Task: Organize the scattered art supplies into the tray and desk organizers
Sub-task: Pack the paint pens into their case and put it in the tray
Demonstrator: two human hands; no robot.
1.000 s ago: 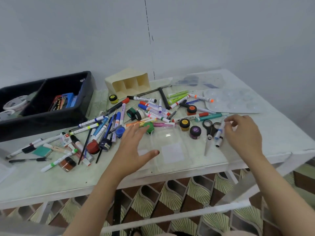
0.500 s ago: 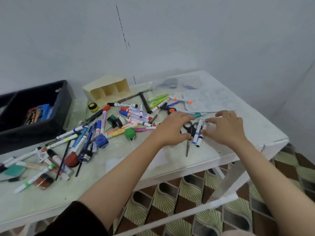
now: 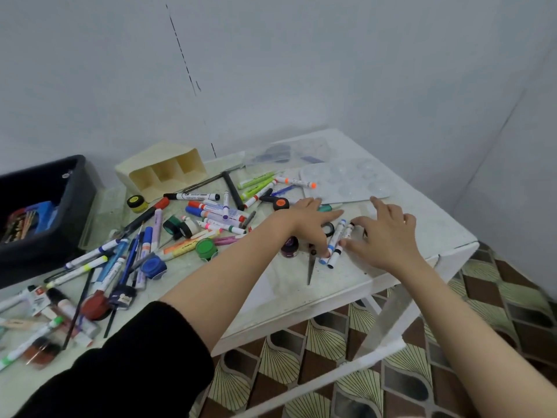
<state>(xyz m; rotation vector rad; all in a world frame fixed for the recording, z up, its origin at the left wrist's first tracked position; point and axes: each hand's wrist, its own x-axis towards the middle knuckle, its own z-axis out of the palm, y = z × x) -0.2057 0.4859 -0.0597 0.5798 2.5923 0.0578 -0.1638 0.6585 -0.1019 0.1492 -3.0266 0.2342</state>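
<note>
White desk (image 3: 286,285) is carrying a loose scatter: markers (image 3: 193,196), paint jars (image 3: 206,248), tape rolls (image 3: 180,227), scissors (image 3: 310,267). Black tray (image 3: 81,206) is sitting far left, cream organizer (image 3: 162,170) lying behind the scatter, clear palette (image 3: 346,182) resting far right.

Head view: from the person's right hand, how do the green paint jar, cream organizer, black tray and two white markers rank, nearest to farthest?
1. The two white markers, just left of the right hand.
2. The green paint jar, mid-table, farther left.
3. The cream organizer, back by the wall.
4. The black tray, far left.
</note>
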